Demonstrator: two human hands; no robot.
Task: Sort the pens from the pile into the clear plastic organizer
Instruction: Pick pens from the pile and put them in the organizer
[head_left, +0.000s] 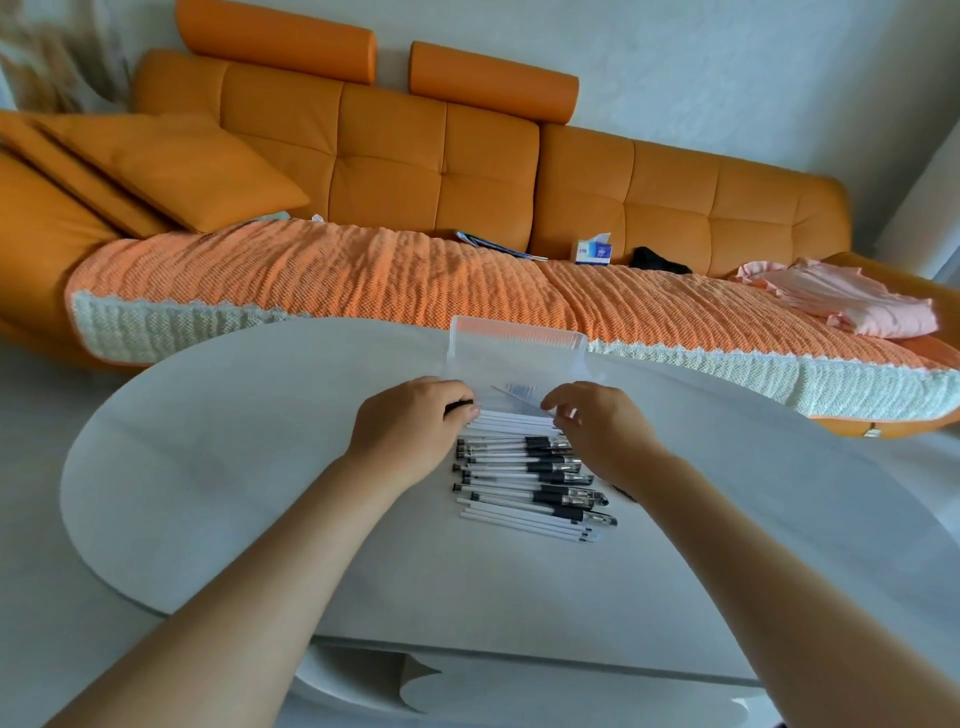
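Table (208, 467) bare beside pens (530, 483); organizer (517, 348) walls beyond.

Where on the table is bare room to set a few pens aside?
Bare white oval table left of the left hand, and right of the right hand. Crowded centre: pile of black-and-white pens by the clear plastic organizer.

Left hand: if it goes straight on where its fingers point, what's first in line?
The white pens at the pile's far edge: the left hand points right and slightly away, its fingers at their ends. The clear organizer sits just beyond; depth between them is unclear.
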